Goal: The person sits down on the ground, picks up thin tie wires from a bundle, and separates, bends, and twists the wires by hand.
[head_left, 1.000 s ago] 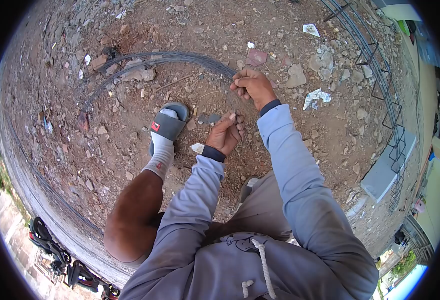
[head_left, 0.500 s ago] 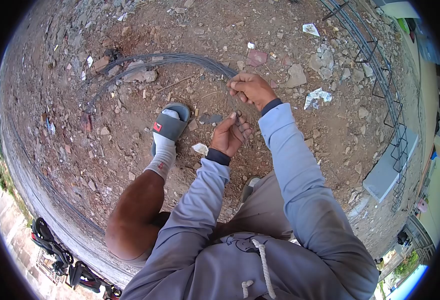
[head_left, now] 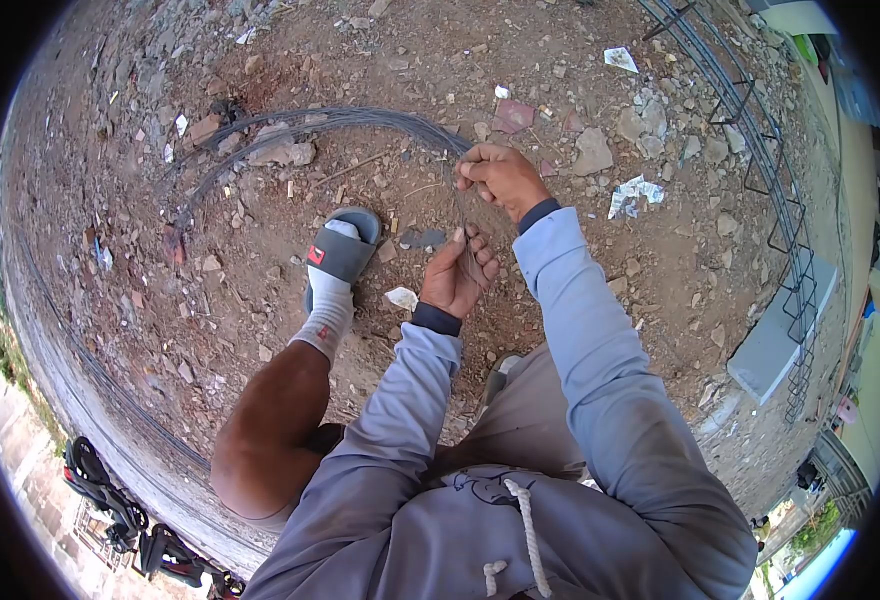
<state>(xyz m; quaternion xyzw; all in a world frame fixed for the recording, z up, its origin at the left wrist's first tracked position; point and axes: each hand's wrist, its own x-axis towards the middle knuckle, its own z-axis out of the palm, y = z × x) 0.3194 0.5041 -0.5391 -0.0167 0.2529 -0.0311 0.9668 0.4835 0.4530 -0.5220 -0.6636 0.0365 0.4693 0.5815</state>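
A curved bundle of thin grey wire (head_left: 365, 117) lies over the ground ahead of me. My right hand (head_left: 508, 180) is closed at the bundle's near end, thumb and fingers pinching wire. Below it, my left hand (head_left: 460, 274) is palm up with curled fingers, and thin strands run across its palm and between thumb and fingers. A few strands stretch between the two hands. How many strands each hand holds is too fine to make out.
My sandalled foot (head_left: 345, 250) stands left of my hands on rubble-strewn soil. At right lies a long rebar cage (head_left: 775, 180), its lower end over a grey slab (head_left: 775, 340). Stones (head_left: 592, 152) and paper scraps (head_left: 635, 193) lie about. Motorbikes (head_left: 110, 490) stand at lower left.
The left hand has shifted slightly, its thumb and fingertips now around the strands a little differently. My right hand has barely moved and stays at the bundle's end.
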